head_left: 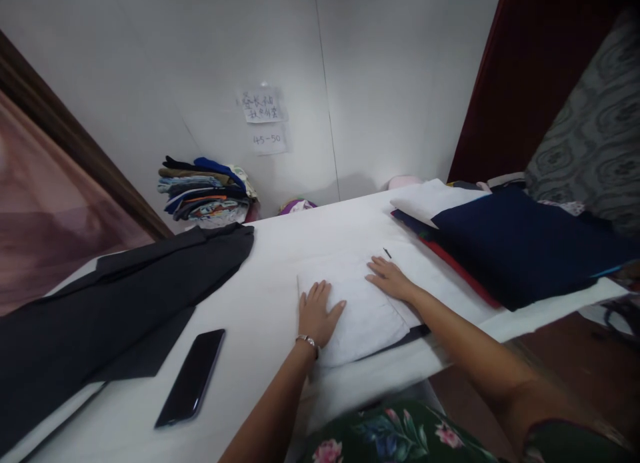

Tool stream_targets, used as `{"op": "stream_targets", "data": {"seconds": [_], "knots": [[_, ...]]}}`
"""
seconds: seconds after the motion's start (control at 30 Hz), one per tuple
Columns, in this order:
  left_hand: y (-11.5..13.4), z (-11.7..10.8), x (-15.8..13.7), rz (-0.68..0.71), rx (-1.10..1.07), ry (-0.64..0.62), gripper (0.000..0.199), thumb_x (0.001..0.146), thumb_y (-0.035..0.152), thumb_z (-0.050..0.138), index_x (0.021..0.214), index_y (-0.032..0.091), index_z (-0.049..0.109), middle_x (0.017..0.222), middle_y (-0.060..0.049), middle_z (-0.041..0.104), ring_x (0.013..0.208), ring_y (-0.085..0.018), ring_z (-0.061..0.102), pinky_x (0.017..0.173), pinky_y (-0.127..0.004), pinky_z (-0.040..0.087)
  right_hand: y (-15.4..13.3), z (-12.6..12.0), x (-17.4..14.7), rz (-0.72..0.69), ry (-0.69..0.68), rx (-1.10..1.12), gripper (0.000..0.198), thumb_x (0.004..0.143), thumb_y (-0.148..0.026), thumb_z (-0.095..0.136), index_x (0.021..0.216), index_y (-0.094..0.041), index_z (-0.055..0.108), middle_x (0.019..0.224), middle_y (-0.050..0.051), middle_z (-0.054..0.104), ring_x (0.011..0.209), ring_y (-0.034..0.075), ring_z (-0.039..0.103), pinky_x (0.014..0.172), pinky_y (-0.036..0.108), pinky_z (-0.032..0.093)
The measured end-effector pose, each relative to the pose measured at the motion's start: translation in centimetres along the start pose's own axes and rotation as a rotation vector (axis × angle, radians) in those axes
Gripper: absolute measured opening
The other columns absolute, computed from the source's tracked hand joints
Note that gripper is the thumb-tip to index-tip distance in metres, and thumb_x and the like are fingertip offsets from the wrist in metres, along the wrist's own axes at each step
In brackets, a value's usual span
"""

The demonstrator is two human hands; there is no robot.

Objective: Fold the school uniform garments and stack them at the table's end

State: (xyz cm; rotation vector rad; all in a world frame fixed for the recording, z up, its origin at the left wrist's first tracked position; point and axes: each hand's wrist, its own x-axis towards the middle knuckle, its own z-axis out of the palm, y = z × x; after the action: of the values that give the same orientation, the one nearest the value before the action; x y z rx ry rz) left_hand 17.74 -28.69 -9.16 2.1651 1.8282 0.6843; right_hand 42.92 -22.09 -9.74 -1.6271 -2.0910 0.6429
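Note:
A folded white cloth or garment (367,326) lies flat on the white table near its front edge. My left hand (316,313) rests flat on its left side, fingers stretched and thumb apart. On its upper right side my right hand (390,276) lies flat too, fingers spread. A dark strip of fabric (419,332) shows under the white cloth's lower right edge. Just beyond my right fingertips is a small dark mark or slim item (387,252), too small to name. Neither hand grasps anything.
Dark grey clothing (150,283) spreads over the left side, with a phone (193,376) near it. Navy, black and red fabrics (530,243) are stacked at right. A pile of folded clothes (207,193) stands by the wall. Handwritten papers (263,110) hang above.

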Motion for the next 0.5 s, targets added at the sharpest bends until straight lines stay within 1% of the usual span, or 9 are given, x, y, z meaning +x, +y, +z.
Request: {"op": "stream_targets", "data": {"seconds": [0.07, 0.13, 0.17, 0.23, 0.3, 0.4, 0.43, 0.5], "knots": [[-1.2, -0.1, 0.0, -0.124, -0.173, 0.070, 0.053, 0.084, 0.042, 0.055, 0.130, 0.017, 0.051, 0.144, -0.011, 0.041, 0.136, -0.025, 0.032, 0.114, -0.044, 0.022, 1.2, -0.6, -1.1, 0.082, 0.111, 0.143, 0.063, 0.084, -0.054, 0.050, 0.136, -0.018, 0.048, 0.151, 0.009, 0.028, 0.140, 0.024, 0.020, 0.114, 0.039, 0.016], [-2.5, -0.5, -0.1, -0.336, -0.359, 0.103, 0.054, 0.083, 0.040, 0.056, 0.130, 0.014, 0.049, 0.143, -0.014, 0.043, 0.133, -0.024, 0.038, 0.111, -0.040, 0.029, 2.5, -1.1, -2.7, 0.221, 0.197, 0.320, 0.069, 0.079, -0.054, 0.056, 0.137, -0.019, 0.046, 0.148, 0.010, 0.035, 0.137, 0.025, 0.029, 0.113, 0.039, 0.023], [-3.0, -0.7, -0.1, -0.447, -0.451, 0.102, 0.054, 0.083, 0.040, 0.056, 0.130, 0.013, 0.049, 0.141, -0.015, 0.045, 0.130, -0.024, 0.041, 0.110, -0.038, 0.032, 3.0, -1.3, -3.6, 0.285, 0.203, 0.433, 0.072, 0.077, -0.054, 0.059, 0.139, -0.019, 0.043, 0.145, 0.011, 0.039, 0.134, 0.026, 0.035, 0.111, 0.040, 0.026], [-3.6, -1.3, 0.0, -0.617, -0.634, 0.077, 0.051, 0.083, 0.040, 0.058, 0.125, 0.012, 0.052, 0.136, -0.015, 0.051, 0.125, -0.024, 0.048, 0.106, -0.036, 0.037, 3.6, -1.7, -5.3, 0.375, 0.150, 0.675, 0.080, 0.076, -0.054, 0.062, 0.144, -0.020, 0.035, 0.141, 0.012, 0.045, 0.126, 0.025, 0.046, 0.106, 0.039, 0.035], [-3.5, -1.9, 0.2, -0.695, -0.855, 0.019, 0.043, 0.082, 0.041, 0.060, 0.115, 0.013, 0.059, 0.126, -0.015, 0.059, 0.119, -0.025, 0.054, 0.101, -0.035, 0.043, 3.6, -2.1, -6.6, 0.428, 0.085, 0.822, 0.086, 0.075, -0.053, 0.065, 0.146, -0.020, 0.029, 0.141, 0.014, 0.044, 0.122, 0.025, 0.050, 0.101, 0.037, 0.040], [-2.4, -3.0, 0.7, -0.782, -1.214, -0.164, 0.038, 0.079, 0.044, 0.063, 0.100, 0.013, 0.065, 0.104, -0.015, 0.070, 0.101, -0.026, 0.065, 0.088, -0.035, 0.052, 3.0, -2.7, -7.3, 0.467, 0.048, 0.849, 0.091, 0.072, -0.052, 0.069, 0.146, -0.022, 0.028, 0.141, 0.015, 0.044, 0.122, 0.027, 0.050, 0.100, 0.038, 0.042], [-1.9, -3.3, 0.9, -0.820, -1.303, -0.217, 0.038, 0.079, 0.044, 0.063, 0.099, 0.012, 0.065, 0.098, -0.015, 0.071, 0.095, -0.026, 0.067, 0.085, -0.035, 0.054, 2.8, -2.8, -7.3, 0.450, 0.038, 0.840, 0.090, 0.071, -0.051, 0.070, 0.146, -0.022, 0.029, 0.140, 0.015, 0.046, 0.121, 0.027, 0.051, 0.100, 0.040, 0.042], [-1.1, -3.9, 1.2, -0.897, -1.400, -0.271, 0.038, 0.079, 0.043, 0.064, 0.099, 0.011, 0.065, 0.091, -0.014, 0.072, 0.088, -0.025, 0.069, 0.081, -0.035, 0.056, 2.6, -2.8, -6.9, 0.341, 0.034, 0.798, 0.083, 0.072, -0.050, 0.069, 0.143, -0.023, 0.035, 0.133, 0.012, 0.054, 0.115, 0.028, 0.056, 0.096, 0.043, 0.045]]}}
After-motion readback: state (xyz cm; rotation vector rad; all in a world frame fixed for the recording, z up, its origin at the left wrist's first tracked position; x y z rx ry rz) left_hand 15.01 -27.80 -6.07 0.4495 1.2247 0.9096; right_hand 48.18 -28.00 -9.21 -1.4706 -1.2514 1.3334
